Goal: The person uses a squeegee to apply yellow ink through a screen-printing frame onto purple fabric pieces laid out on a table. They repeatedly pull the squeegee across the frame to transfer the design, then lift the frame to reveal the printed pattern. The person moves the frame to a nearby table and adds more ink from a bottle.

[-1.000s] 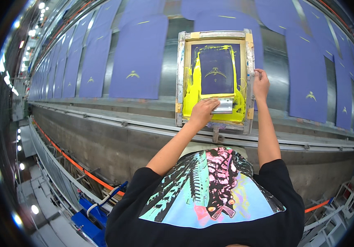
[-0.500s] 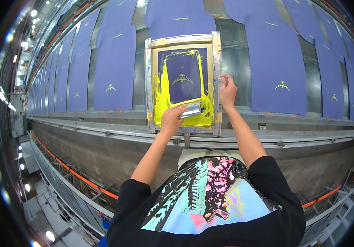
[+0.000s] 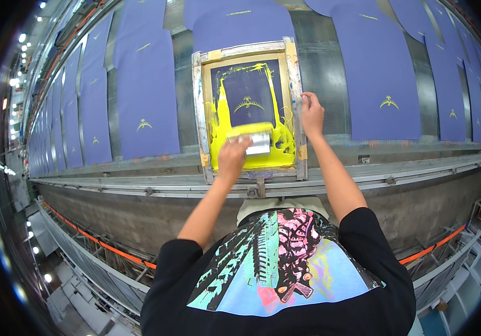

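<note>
Now the left hand [image 3: 233, 157] is gripping the squeegee [image 3: 259, 142], and its ink-coated edge is showing yellow and blurred where half a second ago the metal body was lying tilted. It's sitting above the lower part of the framed screen [image 3: 294, 81], near the pooled yellow ink [image 3: 271, 162]. The right hand [image 3: 312, 115] is curling its fingertips by the right rail; whether it's gripping, I can't tell.

On the table [image 3: 321, 75], a frame [image 3: 294, 78]; sheets [image 3: 383, 84] left, right and behind; over its near half, scraper [image 3: 260, 143] in left hand [image 3: 232, 159]; near right edge, right hand [image 3: 312, 116].
</note>
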Available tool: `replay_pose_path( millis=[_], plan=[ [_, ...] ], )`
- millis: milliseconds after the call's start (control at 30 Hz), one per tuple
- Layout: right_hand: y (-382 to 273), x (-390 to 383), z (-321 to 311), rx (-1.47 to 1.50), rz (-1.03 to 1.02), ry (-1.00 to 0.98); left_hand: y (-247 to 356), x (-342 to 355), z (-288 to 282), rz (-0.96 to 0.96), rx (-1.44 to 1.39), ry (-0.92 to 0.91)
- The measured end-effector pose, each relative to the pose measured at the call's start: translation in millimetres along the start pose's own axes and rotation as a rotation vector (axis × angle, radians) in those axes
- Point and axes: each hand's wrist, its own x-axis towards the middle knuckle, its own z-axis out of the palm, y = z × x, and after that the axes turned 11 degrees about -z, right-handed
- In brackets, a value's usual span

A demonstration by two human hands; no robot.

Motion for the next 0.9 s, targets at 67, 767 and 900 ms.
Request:
replay_pose_path(
  millis=[67, 767, 900],
  plan=[
    [5.7, -1.7, 2.1, -0.007, -0.027, 0.014, -20.8, 59.8, 7.7, -0.153, -0.133, -0.102],
    [73.5, -8.4, -14.4, 0.001, -0.036, 0.041, 2.1, 62.2, 64.0, -0.238, -0.109, -0.265],
    [61.6, -10.3, -1.9, 0.018, -0.043, 0.020, -46.4, 195.5, 58.5, -0.279, 0.073, -0.346]
  ],
)
